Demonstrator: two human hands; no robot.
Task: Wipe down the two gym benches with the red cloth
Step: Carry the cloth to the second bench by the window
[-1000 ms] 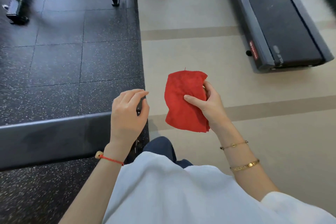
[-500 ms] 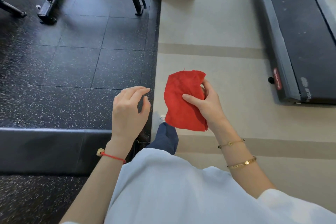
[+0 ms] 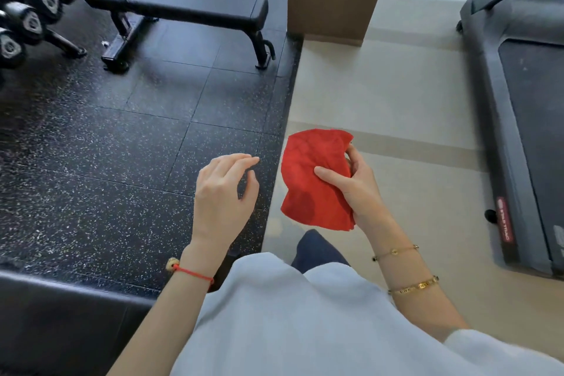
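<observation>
Speckled black rubber floor tiles fill the left half of the room, pale beige flooring to their right. At about two o'clock stands a dark grey treadmill. At eleven o'clock a flat black padded gym bench stands on the tiles, with what looks like a rack of dumbbells, blurred, at ten. A second black padded bench lies at seven, close to the person. The crumpled red cloth hangs mid-air near centre, pinched between thumb and fingers of the right hand. The left hand hovers beside it, fingers loosely curled, holding nothing.
</observation>
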